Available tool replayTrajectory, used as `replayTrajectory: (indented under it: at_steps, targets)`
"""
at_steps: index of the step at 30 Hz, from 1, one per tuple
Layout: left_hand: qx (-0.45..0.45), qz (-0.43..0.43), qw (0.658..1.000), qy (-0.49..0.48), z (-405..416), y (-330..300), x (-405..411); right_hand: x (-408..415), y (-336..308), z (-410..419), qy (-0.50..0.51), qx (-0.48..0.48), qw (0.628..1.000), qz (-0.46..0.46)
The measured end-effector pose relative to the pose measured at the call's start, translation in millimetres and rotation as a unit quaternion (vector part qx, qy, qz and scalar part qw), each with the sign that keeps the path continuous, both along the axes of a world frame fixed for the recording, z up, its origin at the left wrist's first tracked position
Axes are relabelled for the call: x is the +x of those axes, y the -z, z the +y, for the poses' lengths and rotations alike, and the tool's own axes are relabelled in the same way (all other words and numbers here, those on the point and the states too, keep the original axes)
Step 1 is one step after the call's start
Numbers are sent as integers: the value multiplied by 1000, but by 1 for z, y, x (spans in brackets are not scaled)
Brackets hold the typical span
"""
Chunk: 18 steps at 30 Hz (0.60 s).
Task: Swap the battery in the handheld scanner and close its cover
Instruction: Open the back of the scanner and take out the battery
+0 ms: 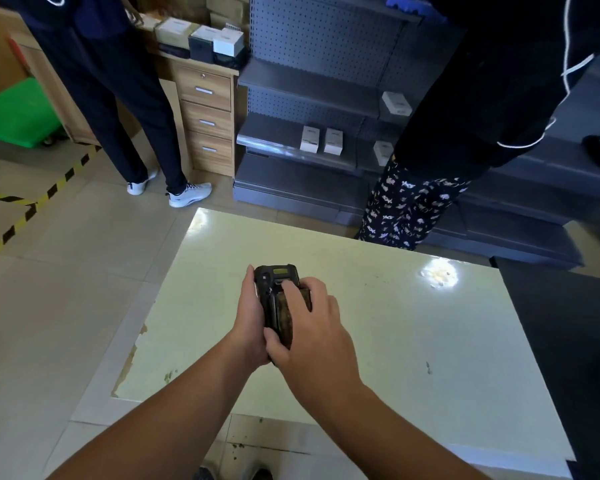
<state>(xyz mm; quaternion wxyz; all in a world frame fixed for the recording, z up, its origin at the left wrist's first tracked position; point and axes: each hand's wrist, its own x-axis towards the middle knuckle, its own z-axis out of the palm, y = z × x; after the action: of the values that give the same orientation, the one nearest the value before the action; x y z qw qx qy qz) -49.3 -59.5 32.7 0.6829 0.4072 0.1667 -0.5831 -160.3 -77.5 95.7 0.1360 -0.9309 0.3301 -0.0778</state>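
While hands point(281, 327) grip scanner point(274, 289), table point(413, 341) spreads.

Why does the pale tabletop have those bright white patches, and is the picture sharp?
Head view: the patches are glare from lights above reflecting off the glossy pale green tabletop, strongest at its far right and far left corners; the wide lens bows the grey metal shelving; the black handheld scanner looks slightly soft.

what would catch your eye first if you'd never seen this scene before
Two bare hands meet at the centre, the left hand cradling a black handheld scanner while the right hand presses a worn brownish piece against its back. Below them lies a glossy pale table; behind stands grey shelving.
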Motion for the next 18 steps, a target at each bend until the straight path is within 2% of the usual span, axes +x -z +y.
replayTrajectory:
  at_steps: [3, 9, 11, 13, 15, 18]
  targets:
    - [4, -6, 1000, 0, 1, -1, -4, -5, 5, 2, 13, -8, 1000, -13]
    - [13, -32, 999, -33, 4, 9, -13, -15, 10, 11, -57, -97, 985, -131]
    - [30, -41, 999, -6, 9, 9, -8, -15, 4, 1, -47, -87, 984, -151]
    - [26, -16, 999, 12, 15, 10, -1, -13, 3, -23, 8, -39, 993, -111]
    - [20, 19, 1000, 13, 18, 11, 5, -12, 20, -62, 65, 19, 998, -3]
    - [-7, 51, 999, 12, 21, 19, 13, -8, 74, -107, 94, 43, 982, 158]
